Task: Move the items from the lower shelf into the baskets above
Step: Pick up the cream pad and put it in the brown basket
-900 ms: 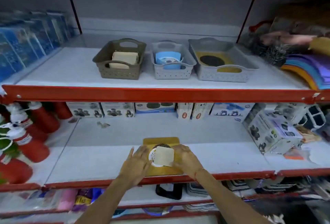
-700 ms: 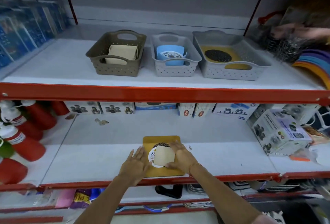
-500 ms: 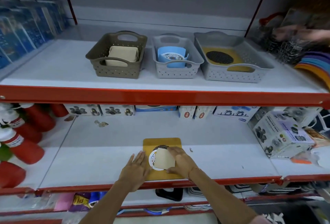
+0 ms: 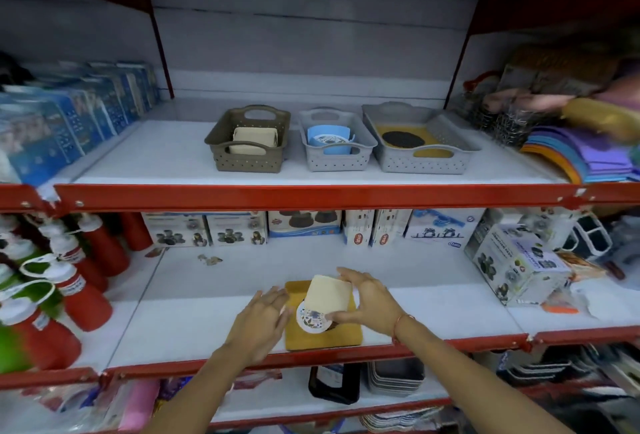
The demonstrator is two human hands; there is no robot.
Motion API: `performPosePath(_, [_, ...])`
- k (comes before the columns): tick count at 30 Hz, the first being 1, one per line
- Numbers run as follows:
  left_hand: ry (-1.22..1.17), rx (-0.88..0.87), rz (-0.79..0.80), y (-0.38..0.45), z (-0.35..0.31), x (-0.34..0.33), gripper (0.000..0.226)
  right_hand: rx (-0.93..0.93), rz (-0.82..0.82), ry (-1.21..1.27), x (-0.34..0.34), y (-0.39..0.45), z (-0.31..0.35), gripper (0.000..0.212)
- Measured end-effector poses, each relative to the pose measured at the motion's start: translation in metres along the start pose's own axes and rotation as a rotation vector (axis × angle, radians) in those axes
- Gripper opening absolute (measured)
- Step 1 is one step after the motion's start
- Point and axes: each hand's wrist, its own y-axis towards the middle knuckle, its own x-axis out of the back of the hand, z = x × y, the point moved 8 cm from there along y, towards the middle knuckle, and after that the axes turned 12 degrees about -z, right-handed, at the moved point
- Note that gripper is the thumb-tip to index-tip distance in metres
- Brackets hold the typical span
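Note:
On the lower shelf [image 4: 433, 309] a yellow square mat [image 4: 325, 336] lies near the front edge, with a white patterned round disc [image 4: 311, 321] on top. My right hand [image 4: 370, 298] is shut on a cream square pad [image 4: 327, 295], tilted up off the disc. To the left of the mat my left hand [image 4: 263, 319] hovers with fingers apart, holding nothing. On the upper shelf stand a brown basket [image 4: 247, 160] with cream pads, a small grey basket [image 4: 334, 160] with blue items, and a wide grey tray basket [image 4: 446, 163] with a yellow mat and black disc.
Boxes [image 4: 239, 229] line the back of the lower shelf, and a tilted box [image 4: 519, 265] stands at the right. Red bottles [image 4: 79, 291] crowd the left. Blue packs [image 4: 69, 122] and coloured mats [image 4: 581, 156] flank the baskets. A red rail [image 4: 311, 196] fronts the upper shelf.
My right hand has lifted the cream pad's far edge up off the disc. My left hand has drawn slightly left, off the mat. The view has tilted upward.

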Motion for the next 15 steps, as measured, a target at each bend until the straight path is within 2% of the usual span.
performPosePath(7, [0.013,-0.143,-0.369,-0.009,-0.024,0.122,0.069,0.189,-0.145,0.091,0.078,-0.012,0.079,0.099])
performPosePath(15, [0.010,-0.358,-0.686,0.023,-0.040,0.232,0.051,0.410,-0.310,0.141,0.153,0.008,0.165,0.084])
